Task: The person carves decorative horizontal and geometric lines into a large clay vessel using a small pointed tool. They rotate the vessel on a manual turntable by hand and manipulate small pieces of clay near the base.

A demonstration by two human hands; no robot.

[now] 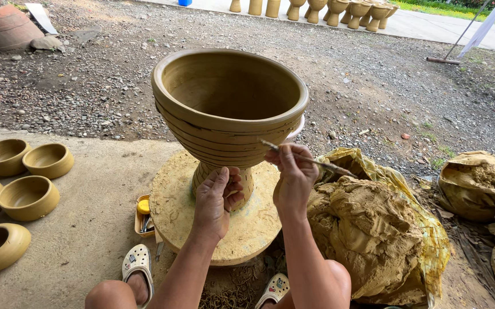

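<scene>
A large unfired clay goblet-shaped pot with dark incised bands stands on a round clay-caked turntable. My left hand wraps around the pot's narrow stem. A thin stick tool is pinched in my right hand, and its tip touches the lower right wall of the bowl.
Several small clay bowls sit on the concrete at left. A big lump of raw clay on yellow plastic lies at right, with another bagged lump beyond. A small tray of tools sits beside the turntable. More pots line the far gravel yard.
</scene>
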